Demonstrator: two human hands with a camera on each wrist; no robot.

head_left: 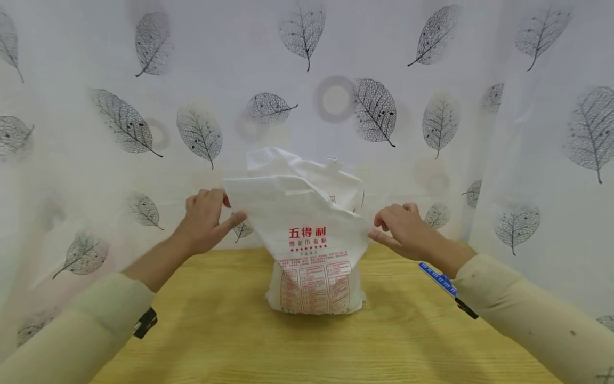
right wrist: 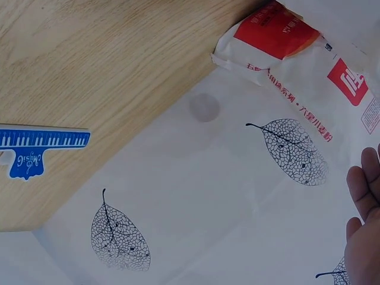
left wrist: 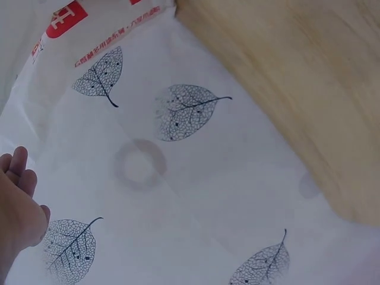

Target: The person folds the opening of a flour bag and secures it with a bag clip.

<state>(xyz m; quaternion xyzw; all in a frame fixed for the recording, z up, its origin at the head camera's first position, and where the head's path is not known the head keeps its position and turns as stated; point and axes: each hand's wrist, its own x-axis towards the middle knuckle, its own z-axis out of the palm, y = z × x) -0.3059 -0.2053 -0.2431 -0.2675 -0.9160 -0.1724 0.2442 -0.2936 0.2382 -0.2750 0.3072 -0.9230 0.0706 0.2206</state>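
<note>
A white flour bag (head_left: 307, 213) with red print stands upright on the table, its loose upper part unrolled and slanting down to the right. At the bag's left edge is my left hand (head_left: 203, 224), thumb and fingers spread apart, thumb tip at the edge; actual contact is unclear. Beside the right edge my right hand (head_left: 408, 230) has loosely bent fingers, the thumb tip close to the bag. Both wrist views show only part of each hand, with the bag (right wrist: 350, 65) near the right fingers.
A blue clip (right wrist: 44, 139) with a piano-key pattern lies on the wooden table (head_left: 216, 341), right of the bag and partly behind my right forearm. Behind the table hangs a white leaf-print curtain (head_left: 230, 48). A small white tab (head_left: 334, 163) sticks up at the bag's top.
</note>
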